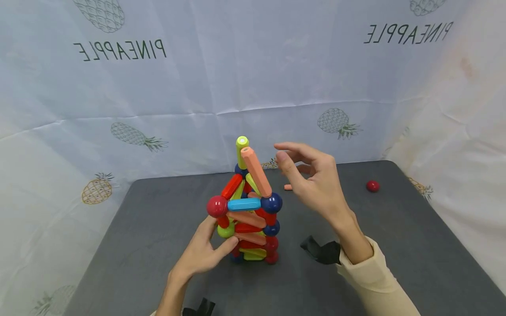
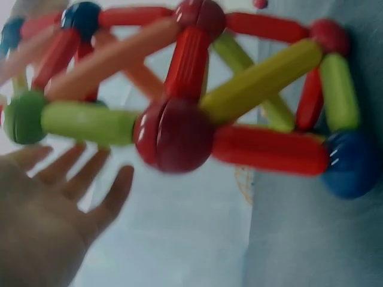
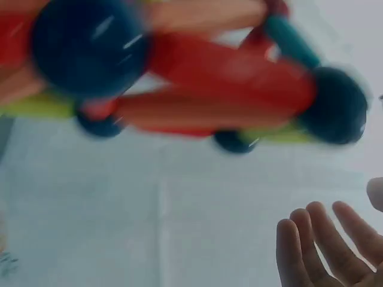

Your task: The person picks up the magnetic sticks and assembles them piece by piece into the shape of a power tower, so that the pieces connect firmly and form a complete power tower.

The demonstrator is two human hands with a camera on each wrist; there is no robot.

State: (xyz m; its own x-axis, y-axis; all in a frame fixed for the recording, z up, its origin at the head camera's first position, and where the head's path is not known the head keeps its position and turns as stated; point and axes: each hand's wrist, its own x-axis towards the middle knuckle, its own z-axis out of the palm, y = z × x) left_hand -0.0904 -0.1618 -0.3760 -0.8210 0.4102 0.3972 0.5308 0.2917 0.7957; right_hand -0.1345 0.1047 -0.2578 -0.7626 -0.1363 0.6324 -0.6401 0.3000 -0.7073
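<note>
A tower of magnetic sticks and balls (image 1: 245, 204) stands upright on the table. At its top, a yellow-green stick (image 1: 241, 156) rises from a blue ball. Beside it an orange stick (image 1: 257, 172) leans up and left from another blue ball (image 1: 271, 202); the two upper ends nearly meet. My left hand (image 1: 201, 252) is at the tower's lower left, thumb by a lower orange stick. The left wrist view shows its extended fingers by a green ball (image 2: 25, 116). Right of the top, my right hand (image 1: 316, 182) hovers with loosely bent fingers and holds nothing.
A loose red ball (image 1: 372, 186) lies at the table's back right. Part of an orange stick (image 1: 288, 187) shows behind the right hand. A pineapple-print cloth (image 1: 237, 79) hangs behind the dark table (image 1: 158, 228). Black straps (image 1: 322, 251) dangle near both wrists.
</note>
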